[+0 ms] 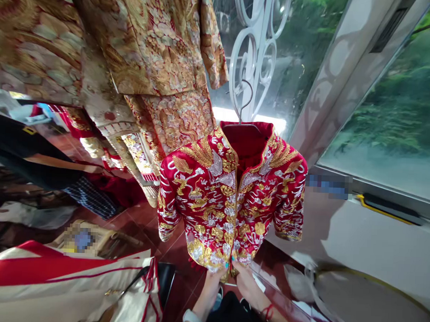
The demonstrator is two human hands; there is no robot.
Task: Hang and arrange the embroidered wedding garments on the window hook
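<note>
A red embroidered jacket (pixel 213 199) with gold and silver thread hangs in front of me on a hanger (pixel 246 98). Its front edges meet along the middle, with the collar standing open at the top. At the bottom hem, my left hand (pixel 216 277) pinches the left front edge, thumb on top. My right hand (pixel 241 276) grips the right front edge close beside it. The fingers under the cloth are hidden on both hands.
Gold embroidered garments (pixel 163 49) hang at the upper left. A person in dark clothes (pixel 26 148) stands at the left. White scrolled ironwork (pixel 257 44) and windows lie behind the jacket. A cream and red cloth bag (pixel 70 283) is at lower left, an oval board (pixel 369 298) at lower right.
</note>
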